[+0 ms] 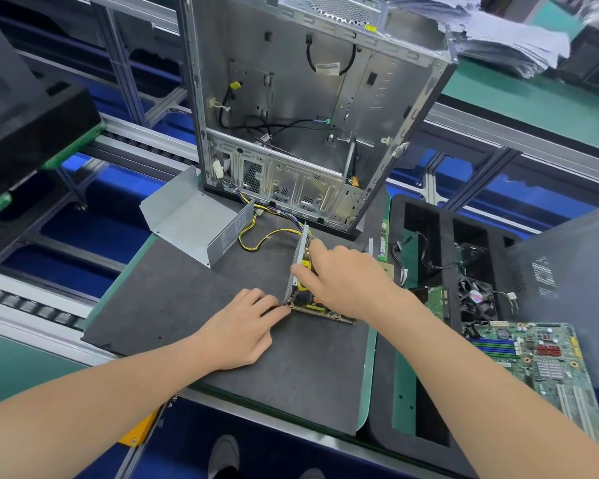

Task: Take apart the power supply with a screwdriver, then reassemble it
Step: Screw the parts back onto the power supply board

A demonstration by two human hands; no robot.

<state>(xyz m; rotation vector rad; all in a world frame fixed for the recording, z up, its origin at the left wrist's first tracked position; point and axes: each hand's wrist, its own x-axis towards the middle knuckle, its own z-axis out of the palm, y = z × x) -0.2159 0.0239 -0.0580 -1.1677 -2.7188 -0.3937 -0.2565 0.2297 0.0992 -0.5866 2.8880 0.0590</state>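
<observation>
Done: bent grey sheet-metal cover is off, lying on the dark bench.
Power supply: open metal base with circuit board, mid-bench.
Left hand: fingers flat, steadying its corner.
Right hand: fingers pinch its upright wall.
Left: probably further stripping, then reassembly.
</observation>
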